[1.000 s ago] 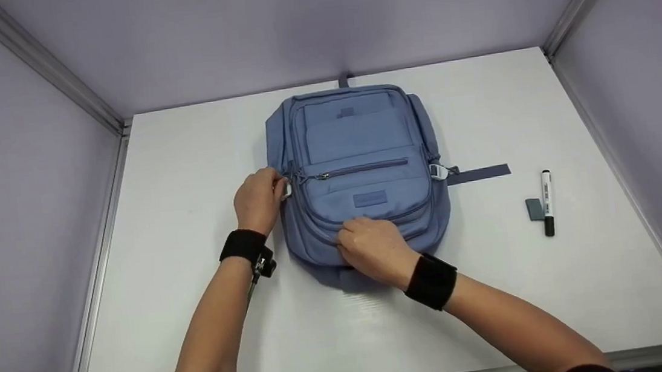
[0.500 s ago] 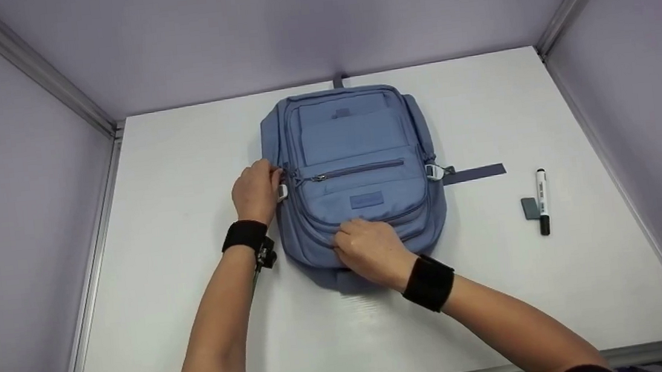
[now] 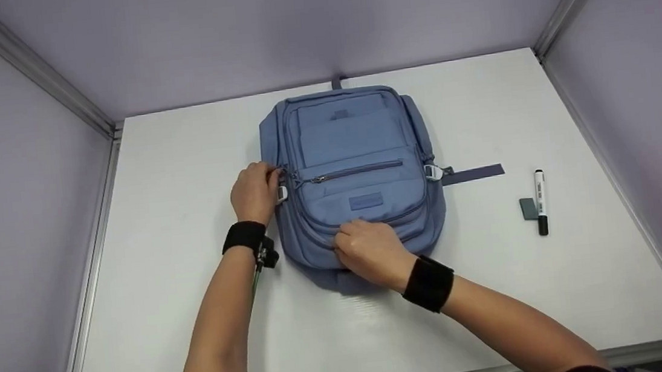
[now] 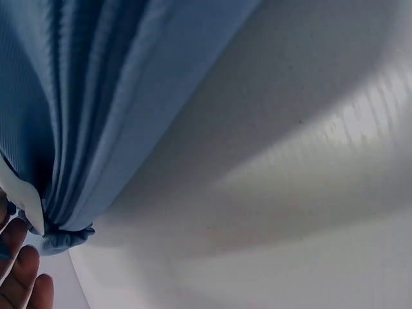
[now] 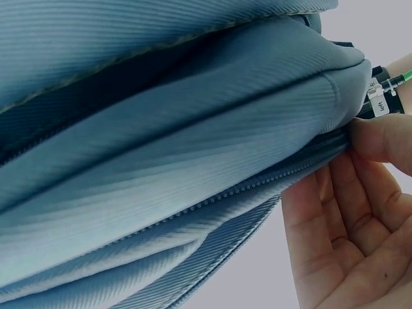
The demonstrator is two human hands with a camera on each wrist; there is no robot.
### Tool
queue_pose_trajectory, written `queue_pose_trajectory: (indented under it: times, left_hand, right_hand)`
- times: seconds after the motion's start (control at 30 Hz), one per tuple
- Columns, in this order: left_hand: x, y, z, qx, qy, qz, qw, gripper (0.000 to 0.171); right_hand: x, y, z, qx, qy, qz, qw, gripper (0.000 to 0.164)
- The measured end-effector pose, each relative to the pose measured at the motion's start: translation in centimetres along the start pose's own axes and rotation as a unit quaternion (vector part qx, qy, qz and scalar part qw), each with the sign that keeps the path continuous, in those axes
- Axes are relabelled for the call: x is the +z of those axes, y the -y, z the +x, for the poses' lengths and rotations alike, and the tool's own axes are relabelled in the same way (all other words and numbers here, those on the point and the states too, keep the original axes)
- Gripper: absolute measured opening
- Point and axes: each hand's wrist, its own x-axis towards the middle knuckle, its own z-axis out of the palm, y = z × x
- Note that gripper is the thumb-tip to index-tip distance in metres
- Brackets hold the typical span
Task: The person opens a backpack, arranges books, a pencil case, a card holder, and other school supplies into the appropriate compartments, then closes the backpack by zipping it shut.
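A blue backpack (image 3: 350, 135) lies front side up on the white table. At its left side my left hand (image 3: 254, 194) pinches a zipper pull just above a white buckle (image 3: 282, 194); the pull is mostly hidden by the fingers. The left wrist view catches only the fingertips (image 4: 26, 267) beside the gathered side fabric. My right hand (image 3: 374, 252) grips the bag's lower front edge. In the right wrist view its thumb (image 5: 383, 138) presses the fabric against the fingers at the end of a closed zipper (image 5: 238, 188).
A black-and-white marker (image 3: 541, 202) and a small dark green piece (image 3: 528, 209) lie side by side at the right. A blue strap (image 3: 475, 174) sticks out from the backpack's right side. Walls (image 3: 316, 29) enclose the table's back and sides.
My left hand has shifted slightly up along the bag's side, uncovering more of the white buckle. My right hand keeps its grip on the lower edge. The head view has shifted slightly.
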Motion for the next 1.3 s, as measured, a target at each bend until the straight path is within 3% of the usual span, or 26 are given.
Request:
queue_pose_trajectory:
  times: [0.27,0.47,0.6,0.73,0.83,1.03,1.3]
  left_hand:
    - [-0.4,0.6,-0.7,-0.004,-0.002,0.008,1.0,0.021]
    - [-0.7,0.3,-0.8,0.008,-0.005,0.012,0.9999,0.022]
    - [-1.0,-0.5,-0.9,0.076,-0.003,0.023,0.9968,0.027]
    - [-0.9,-1.6,-0.8,0.16,-0.001,0.03,0.9867,0.028]
    - [-0.7,-1.9,-0.7,0.192,0.0,0.034,0.9809,0.029]
    - [-0.5,-2.0,-0.8,0.18,0.015,0.052,0.9822,0.03]
    - [-0.8,-2.0,-0.8,0.158,0.015,0.07,0.9848,0.025]
  right_hand:
    - [0.1,0.0,-0.1,0.003,-0.004,-0.008,1.0,0.021]
    - [0.0,-0.2,-0.1,0.011,0.027,0.015,0.999,0.013]
    - [-0.8,-0.8,0.1,0.014,0.039,0.049,0.998,0.008]
    - [-1.8,-1.6,1.1,0.013,0.034,0.055,0.998,0.008]
    - [-2.2,-1.9,2.4,0.02,0.045,0.046,0.998,0.008]
    - [-1.4,-2.1,4.8,0.025,0.08,0.014,0.996,0.01]
    - [0.1,-1.1,6.4,0.02,0.087,-0.029,0.996,0.016]
